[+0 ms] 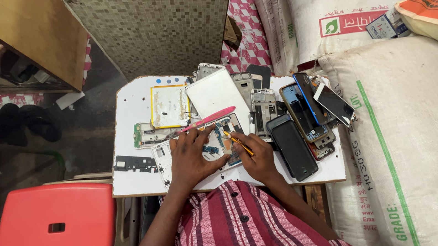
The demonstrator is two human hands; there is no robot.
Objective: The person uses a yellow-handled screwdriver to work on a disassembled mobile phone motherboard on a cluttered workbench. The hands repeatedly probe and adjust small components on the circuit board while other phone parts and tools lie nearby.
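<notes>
At the centre of the frame my left hand [192, 157] lies flat on an opened phone [222, 145], pinning it to the small white table [127, 103]. My right hand [256, 157] grips a yellow-handled screwdriver [239, 143], its tip on the phone's insides. A pink tool [208, 120] lies just above my left fingers. Phone parts crowd the table's right half. A red stool [56, 229] sits at lower left, and white sacks [420, 131] fill the right.

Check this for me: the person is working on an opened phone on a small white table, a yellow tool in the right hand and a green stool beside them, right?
Not quite: the stool is red, not green, as the head view shows. The rest holds: the right hand holds a yellow tool over the opened phone on the white table.
</notes>
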